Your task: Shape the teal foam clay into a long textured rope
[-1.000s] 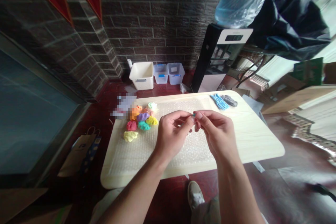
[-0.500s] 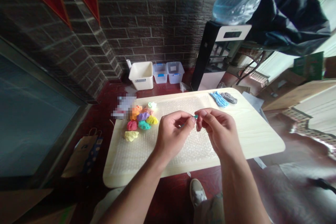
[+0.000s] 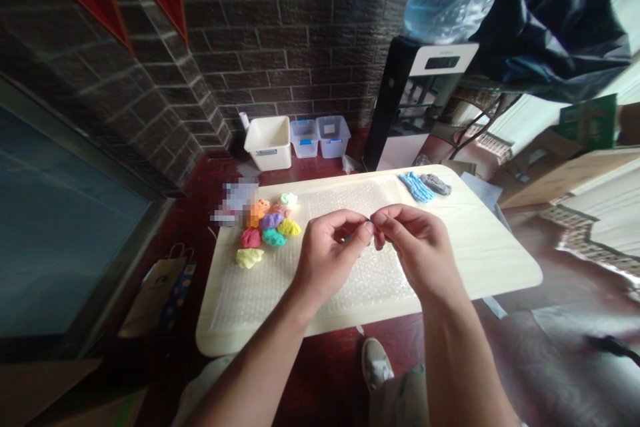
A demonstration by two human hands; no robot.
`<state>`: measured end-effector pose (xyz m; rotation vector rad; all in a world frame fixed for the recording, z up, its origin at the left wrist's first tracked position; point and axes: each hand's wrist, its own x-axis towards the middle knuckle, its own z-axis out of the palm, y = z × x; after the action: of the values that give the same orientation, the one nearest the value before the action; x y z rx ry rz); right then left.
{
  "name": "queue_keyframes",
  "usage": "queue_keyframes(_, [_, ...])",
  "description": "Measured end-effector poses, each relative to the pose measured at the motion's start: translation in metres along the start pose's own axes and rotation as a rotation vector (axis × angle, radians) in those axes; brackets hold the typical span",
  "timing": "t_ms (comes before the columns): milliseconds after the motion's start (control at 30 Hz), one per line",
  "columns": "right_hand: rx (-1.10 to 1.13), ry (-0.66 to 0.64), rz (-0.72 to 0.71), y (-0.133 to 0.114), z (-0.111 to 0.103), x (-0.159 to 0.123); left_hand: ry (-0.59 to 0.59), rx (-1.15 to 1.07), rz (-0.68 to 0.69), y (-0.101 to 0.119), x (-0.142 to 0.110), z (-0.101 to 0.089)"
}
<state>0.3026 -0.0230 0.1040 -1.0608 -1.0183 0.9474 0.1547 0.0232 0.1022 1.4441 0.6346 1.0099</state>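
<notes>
My left hand (image 3: pixel 334 250) and my right hand (image 3: pixel 416 245) meet above the middle of the table, thumbs and forefingers pinched together tip to tip. Between them is a small teal piece of what looks like modelling clay (image 3: pixel 347 239), mostly hidden by the fingers; a sliver shows inside the left hand's curl. To the left sits a cluster of soft, crumpled lumps in several colours, among them a teal lump (image 3: pixel 274 237), a purple lump (image 3: pixel 271 221), a red lump (image 3: pixel 251 237) and a pale yellow lump (image 3: pixel 249 257).
Bubble wrap (image 3: pixel 280 293) covers much of the wooden-topped table (image 3: pixel 493 250). A blue ridged lump (image 3: pixel 417 187) and a grey lump (image 3: pixel 436 184) lie at its far right. Behind stand a white bin (image 3: pixel 270 157), clear boxes (image 3: pixel 333 143) and a water dispenser (image 3: pixel 400 113).
My fingertips have come closer together, and the teal bit that showed between them is now almost covered. The lumps on the table stay where they were.
</notes>
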Motion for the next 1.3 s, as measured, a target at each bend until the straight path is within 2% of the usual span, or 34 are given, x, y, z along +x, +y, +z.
queue_keyframes(300, [0.038,0.019,-0.051,0.003,0.001,-0.002,0.064,-0.062,-0.037,0.000,0.001,-0.001])
queue_keyframes(500, [-0.046,-0.114,-0.117,-0.003,-0.007,-0.003,-0.075,-0.127,-0.182,0.008,0.003,-0.009])
queue_keyframes(667, [-0.128,-0.199,-0.105,-0.009,-0.015,-0.005,-0.171,-0.187,-0.291,0.016,0.003,-0.016])
queue_keyframes(900, [-0.192,-0.266,-0.127,-0.008,-0.023,-0.004,-0.218,-0.190,-0.356,0.017,0.003,-0.017])
queue_keyframes(1100, [-0.224,-0.270,-0.138,-0.007,-0.028,-0.004,-0.210,-0.186,-0.382,0.016,0.003,-0.016])
queue_keyframes(1300, [-0.244,-0.207,-0.142,-0.006,-0.030,-0.006,-0.197,-0.180,-0.376,0.016,0.003,-0.015])
